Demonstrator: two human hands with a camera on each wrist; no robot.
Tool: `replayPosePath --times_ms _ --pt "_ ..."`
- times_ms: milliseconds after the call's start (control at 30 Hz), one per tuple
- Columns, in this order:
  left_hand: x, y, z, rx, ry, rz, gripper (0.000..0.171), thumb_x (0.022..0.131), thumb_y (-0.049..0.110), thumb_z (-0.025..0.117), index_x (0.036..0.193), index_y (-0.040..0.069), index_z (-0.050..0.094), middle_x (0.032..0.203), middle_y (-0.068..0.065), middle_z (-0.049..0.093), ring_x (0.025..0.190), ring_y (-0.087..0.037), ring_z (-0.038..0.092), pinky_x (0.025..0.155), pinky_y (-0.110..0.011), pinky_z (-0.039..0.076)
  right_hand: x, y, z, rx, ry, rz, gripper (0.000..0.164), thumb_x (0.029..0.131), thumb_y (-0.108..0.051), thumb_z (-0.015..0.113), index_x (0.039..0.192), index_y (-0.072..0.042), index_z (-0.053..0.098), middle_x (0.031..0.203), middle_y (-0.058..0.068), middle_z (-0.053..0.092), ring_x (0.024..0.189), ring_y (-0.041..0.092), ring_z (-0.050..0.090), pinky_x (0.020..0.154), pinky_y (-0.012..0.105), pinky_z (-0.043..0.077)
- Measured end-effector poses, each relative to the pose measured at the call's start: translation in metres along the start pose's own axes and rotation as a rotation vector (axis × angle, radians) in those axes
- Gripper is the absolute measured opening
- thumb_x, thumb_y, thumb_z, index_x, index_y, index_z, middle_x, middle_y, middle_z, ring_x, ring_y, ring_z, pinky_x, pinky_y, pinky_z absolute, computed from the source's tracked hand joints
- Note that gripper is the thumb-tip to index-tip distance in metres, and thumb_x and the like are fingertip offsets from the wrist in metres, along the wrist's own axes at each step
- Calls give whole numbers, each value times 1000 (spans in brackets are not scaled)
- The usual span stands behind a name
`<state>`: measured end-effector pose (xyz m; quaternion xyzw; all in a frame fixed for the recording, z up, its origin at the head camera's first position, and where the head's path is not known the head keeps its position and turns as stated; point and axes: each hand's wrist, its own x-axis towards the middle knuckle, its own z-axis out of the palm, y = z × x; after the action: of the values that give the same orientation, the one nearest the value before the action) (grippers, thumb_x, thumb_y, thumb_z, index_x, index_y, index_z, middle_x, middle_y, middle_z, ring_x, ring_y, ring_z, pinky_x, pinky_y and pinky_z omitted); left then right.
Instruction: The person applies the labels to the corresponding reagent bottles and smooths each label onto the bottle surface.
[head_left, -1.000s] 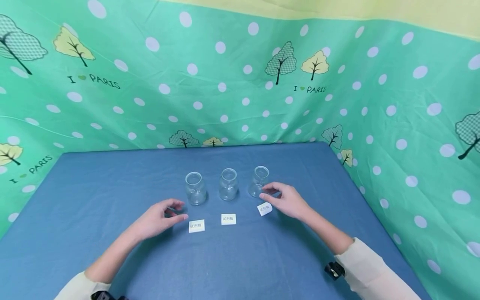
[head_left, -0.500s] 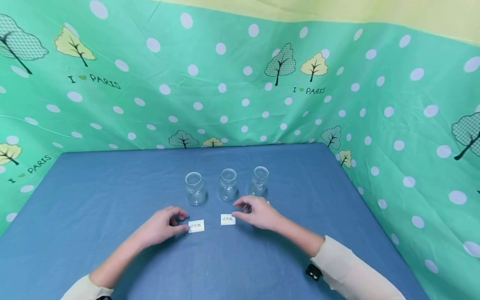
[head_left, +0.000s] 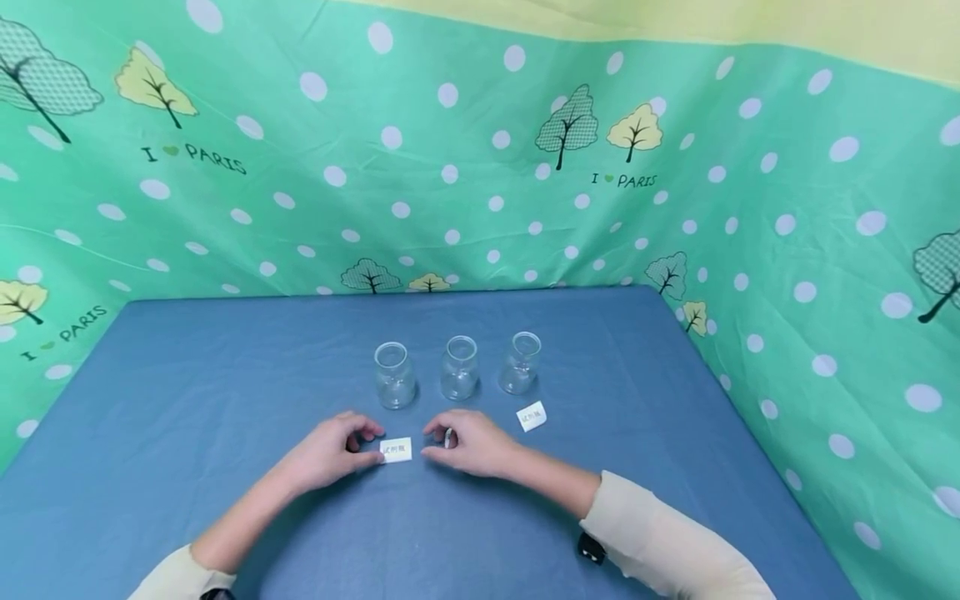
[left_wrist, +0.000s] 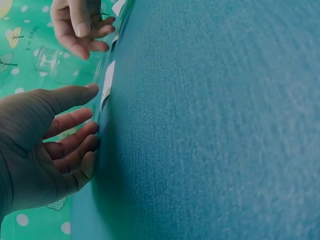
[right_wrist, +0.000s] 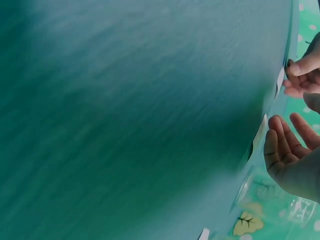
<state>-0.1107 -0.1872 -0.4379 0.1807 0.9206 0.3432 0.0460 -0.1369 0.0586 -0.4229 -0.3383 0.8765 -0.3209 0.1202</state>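
Three clear glass jars, a left jar (head_left: 395,389), a middle jar (head_left: 459,381) and a right jar (head_left: 520,375), stand upright in a row. My left hand (head_left: 326,457) has its thumb tip right at the left edge of a small white card (head_left: 397,450) bearing handwritten characters. Its fingers are loosely bent in the left wrist view. My right hand (head_left: 476,446) hovers before the middle jar, thumb and fingers apart. It mostly hides the middle card in the head view; that card (right_wrist: 258,136) shows beside its fingertips in the right wrist view.
A third white card (head_left: 532,416), tilted and slightly curled, lies before the right jar. Everything stands on a blue cloth-covered table (head_left: 240,358). A green dotted curtain (head_left: 480,179) hangs behind it and along the right side.
My right hand has moved left from the right jar and card to the middle card, uncovering the right card. My left hand has shifted slightly right, up to the left card's edge.
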Motion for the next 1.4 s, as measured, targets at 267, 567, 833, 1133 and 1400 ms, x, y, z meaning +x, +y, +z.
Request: replayPosePath --times_ms 267,567,833,1133,1400 --pt "2 1 1 21 -12 12 25 76 21 76 96 10 67 85 1 56 67 -5 46 60 -19 40 14 -6 12 -80 3 -9 26 84 -28 68 105 -12 67 88 1 65 73 7 57 65 11 41" --pt "5 0 2 32 -18 -5 22 75 20 77 93 11 68 83 2 54 69 -5 44 60 -20 39 24 -10 19 -216 -10 33 27 81 -33 71 104 -18 67 81 -6 57 67 0 44 59 13 35" --pt "4 1 3 32 -21 -17 21 74 19 77 92 10 68 82 1 54 69 -7 45 60 -20 39 28 -11 24 -286 -33 71 28 80 -35 72 103 -19 68 75 -8 51 63 1 42 53 14 33" --pt "4 0 1 32 -17 -11 22 74 19 77 91 11 67 83 2 55 69 -6 45 61 -20 39 30 -13 26 -360 -9 61 24 81 -36 71 99 -21 69 75 -11 50 64 0 44 54 14 34" --pt "3 -4 0 -46 16 -35 24 78 26 75 95 12 67 86 0 59 66 -2 46 58 -20 41 24 -15 18 -308 44 57 21 81 -34 70 97 -20 70 75 -6 55 62 0 42 53 14 32"
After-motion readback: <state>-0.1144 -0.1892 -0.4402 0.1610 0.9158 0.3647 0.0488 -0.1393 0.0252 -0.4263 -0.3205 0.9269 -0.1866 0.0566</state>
